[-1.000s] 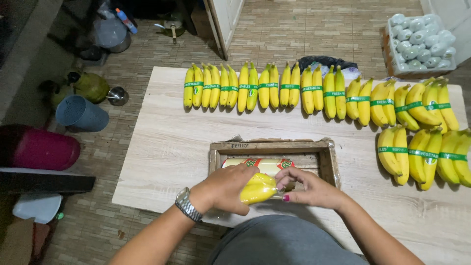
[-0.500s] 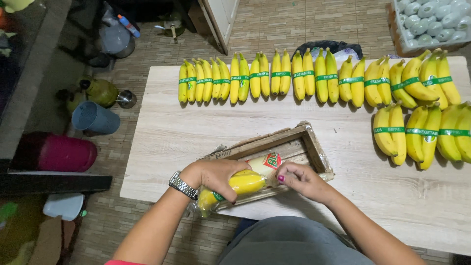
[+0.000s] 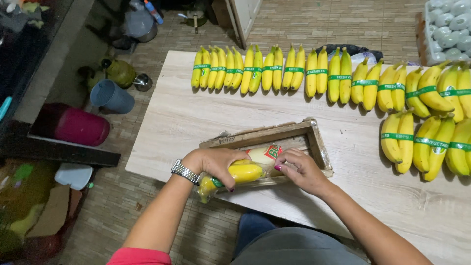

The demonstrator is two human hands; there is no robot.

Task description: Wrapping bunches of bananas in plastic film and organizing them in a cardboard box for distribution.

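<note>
My left hand (image 3: 214,164), with a metal watch on its wrist, grips a pair of yellow bananas in clear plastic wrap (image 3: 239,174) at the near edge of a shallow wooden frame (image 3: 316,142) on the pale wooden table (image 3: 171,122). My right hand (image 3: 301,169) presses its fingertips on the wrap at the bananas' right end, where a printed label (image 3: 270,153) shows inside the frame.
Several banana pairs with green bands (image 3: 274,68) lie in a row along the table's far edge, with more at the right (image 3: 427,142). On the floor to the left are a grey cup (image 3: 112,96), a magenta container (image 3: 73,127) and a kettle (image 3: 120,72). A foam tray (image 3: 444,19) sits top right.
The wooden frame has turned, its right end now farther away. Both hands and the wrapped bananas have shifted left to the frame's near edge.
</note>
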